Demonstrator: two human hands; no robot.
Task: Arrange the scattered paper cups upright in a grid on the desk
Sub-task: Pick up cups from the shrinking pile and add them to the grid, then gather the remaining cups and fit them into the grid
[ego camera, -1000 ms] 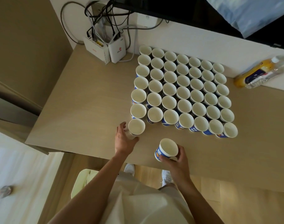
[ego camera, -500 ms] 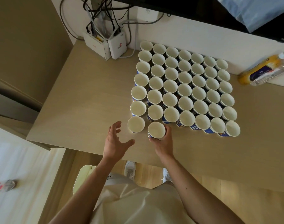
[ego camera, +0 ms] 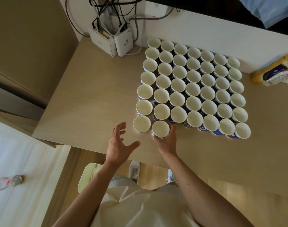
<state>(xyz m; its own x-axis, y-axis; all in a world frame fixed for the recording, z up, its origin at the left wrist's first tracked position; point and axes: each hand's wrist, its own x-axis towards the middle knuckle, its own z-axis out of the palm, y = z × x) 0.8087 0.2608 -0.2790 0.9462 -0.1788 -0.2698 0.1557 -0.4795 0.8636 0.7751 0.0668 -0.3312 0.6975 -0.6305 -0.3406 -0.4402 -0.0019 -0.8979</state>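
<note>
A person's right hand (ego camera: 166,144) sets a paper cup (ego camera: 160,128) upright against the near edge of the block of cups (ego camera: 192,89) on a desk (ego camera: 84,99), fingers and thumb curled round its side wall from the near side. A second ago the same cup was tilted in that hand, well clear of the block toward the desk's near edge. Half a second ago it had reached its slot, and it has hardly moved since. It now stands second from the left in a new row on the block's near side, just beside the corner cup (ego camera: 141,124) and close against the row behind it. The left hand (ego camera: 118,145), which was wrapped round that corner cup a second ago, has let go and drawn back. It hovers off the block's near-left corner with fingers spread, holding nothing and apart from the cup. The new row therefore appears to have two cups in place, both mouth-up and roughly in line with the columns behind. The rest of that row, to the right of the held cup, is not yet filled. The right hand likely has only to release. Where further cups would come from, the view does not show. A bottle (ego camera: 274,71) lies on its side beyond the block's far-right corner.
</note>
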